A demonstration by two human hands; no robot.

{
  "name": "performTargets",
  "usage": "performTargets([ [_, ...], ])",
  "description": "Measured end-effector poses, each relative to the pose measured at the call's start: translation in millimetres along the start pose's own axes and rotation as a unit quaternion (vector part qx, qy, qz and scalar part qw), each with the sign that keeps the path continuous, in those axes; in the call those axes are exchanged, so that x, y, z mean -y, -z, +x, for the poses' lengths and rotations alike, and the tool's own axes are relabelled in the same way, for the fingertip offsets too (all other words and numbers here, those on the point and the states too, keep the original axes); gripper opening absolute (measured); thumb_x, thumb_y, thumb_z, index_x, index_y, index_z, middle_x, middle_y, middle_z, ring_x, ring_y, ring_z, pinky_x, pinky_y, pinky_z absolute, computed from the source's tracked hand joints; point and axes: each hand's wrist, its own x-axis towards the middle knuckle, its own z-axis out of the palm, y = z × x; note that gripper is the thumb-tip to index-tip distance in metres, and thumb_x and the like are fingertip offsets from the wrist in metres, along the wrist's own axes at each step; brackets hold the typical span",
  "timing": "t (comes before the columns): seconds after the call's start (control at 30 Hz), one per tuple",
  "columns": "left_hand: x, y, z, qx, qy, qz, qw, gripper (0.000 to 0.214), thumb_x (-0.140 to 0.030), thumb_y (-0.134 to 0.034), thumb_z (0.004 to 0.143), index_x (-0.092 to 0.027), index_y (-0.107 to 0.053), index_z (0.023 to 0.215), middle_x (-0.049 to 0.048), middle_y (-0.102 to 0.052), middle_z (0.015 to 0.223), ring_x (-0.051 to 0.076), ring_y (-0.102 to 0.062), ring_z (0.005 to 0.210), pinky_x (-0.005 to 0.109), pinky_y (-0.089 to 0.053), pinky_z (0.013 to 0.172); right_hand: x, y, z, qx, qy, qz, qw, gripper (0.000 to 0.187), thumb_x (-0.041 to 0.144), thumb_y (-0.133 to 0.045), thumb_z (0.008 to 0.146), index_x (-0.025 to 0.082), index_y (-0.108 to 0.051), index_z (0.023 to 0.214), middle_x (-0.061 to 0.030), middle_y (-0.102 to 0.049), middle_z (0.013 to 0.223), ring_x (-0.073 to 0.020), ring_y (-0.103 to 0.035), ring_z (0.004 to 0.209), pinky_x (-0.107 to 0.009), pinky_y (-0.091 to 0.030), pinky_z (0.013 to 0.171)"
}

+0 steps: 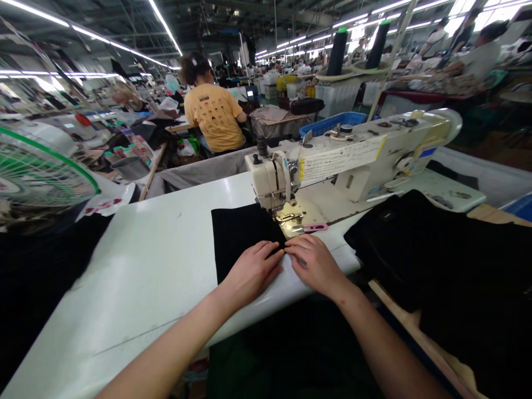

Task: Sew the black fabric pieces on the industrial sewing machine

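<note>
A piece of black fabric lies flat on the pale sewing table, its far edge by the needle area of a sewing machine. My left hand rests over the fabric's near right corner, fingers closed at its edge. Facing it, my right hand pinches the same edge, and the fingertips of both hands almost meet. Part of the fabric is hidden under my left hand. Just beyond my right hand, a pair of pink-handled thread snips lies on the machine bed.
More black fabric is heaped at the right and at the left table edge. A green-rimmed fan stands at the left. Behind the machine are a blue basket and black thread cones. A person in a yellow shirt sits ahead.
</note>
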Motion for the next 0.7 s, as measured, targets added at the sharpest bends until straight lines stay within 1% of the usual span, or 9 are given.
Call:
performTargets([
  [0.13, 12.5, -0.1, 6.0, 0.004, 0.002, 0.001, 1.000, 0.032, -0.029, -0.048, 0.098, -0.016, -0.065, 0.122, 0.0139, -0.064, 0.126, 0.027, -0.059, 0.116, 0.045, -0.053, 0.098, -4.4, -3.6, 9.6, 0.002, -0.015, -0.028, 0.999, 0.024, 0.010, -0.058, 0.087, 0.020, -0.073, 0.102, -0.0084, -0.065, 0.105, -0.0241, -0.056, 0.101, -0.042, -0.048, 0.092],
  [0.3, 25.5, 1.6, 14.0, -0.006, 0.009, -0.017, 1.000, 0.032, -0.028, -0.049, 0.097, -0.014, -0.065, 0.121, 0.0147, -0.064, 0.124, 0.026, -0.059, 0.115, 0.045, -0.053, 0.099, -10.8, -7.8, 23.2, 0.027, -0.030, -0.058, 0.998, 0.024, 0.013, -0.058, 0.088, 0.021, -0.074, 0.104, -0.0066, -0.062, 0.096, -0.0232, -0.054, 0.095, -0.041, -0.046, 0.089],
  [0.37, 31.0, 1.8, 17.1, -0.006, 0.015, -0.026, 1.000, 0.030, -0.027, -0.050, 0.096, -0.016, -0.067, 0.119, 0.0143, -0.064, 0.124, 0.026, -0.059, 0.115, 0.045, -0.052, 0.099, -12.1, -9.0, 29.2, 0.037, -0.031, -0.068, 0.996, 0.024, 0.013, -0.058, 0.089, 0.022, -0.074, 0.104, -0.0063, -0.061, 0.093, -0.0231, -0.054, 0.094, -0.041, -0.045, 0.088],
  [0.43, 36.8, 2.0, 20.1, -0.002, 0.019, -0.033, 0.999, 0.030, -0.028, -0.050, 0.096, -0.018, -0.067, 0.118, 0.0135, -0.065, 0.123, 0.026, -0.060, 0.115, 0.045, -0.052, 0.099, -12.0, -9.7, 35.3, 0.049, -0.034, -0.082, 0.995, 0.024, 0.013, -0.057, 0.090, 0.022, -0.074, 0.104, -0.0063, -0.062, 0.092, -0.0232, -0.054, 0.094, -0.040, -0.043, 0.086],
  [0.6, 51.7, 2.2, 27.8, -0.003, 0.027, -0.042, 0.999, 0.031, -0.027, -0.048, 0.097, -0.018, -0.068, 0.119, 0.0133, -0.064, 0.124, 0.026, -0.059, 0.115, 0.044, -0.051, 0.100, -8.0, -11.3, 47.6, 0.073, -0.054, -0.125, 0.988, 0.025, 0.016, -0.056, 0.092, 0.022, -0.071, 0.111, -0.0069, -0.063, 0.094, -0.0245, -0.054, 0.094, -0.039, -0.041, 0.083],
  [0.7, 61.6, 0.6, 32.1, -0.012, 0.034, -0.052, 0.998, 0.030, -0.026, -0.049, 0.096, -0.019, -0.070, 0.116, 0.0126, -0.065, 0.122, 0.026, -0.060, 0.115, 0.045, -0.051, 0.101, -5.3, -12.5, 50.5, 0.083, -0.057, -0.142, 0.985, 0.024, 0.017, -0.056, 0.092, 0.022, -0.071, 0.110, -0.0074, -0.063, 0.095, -0.0250, -0.054, 0.094, -0.038, -0.041, 0.082],
])
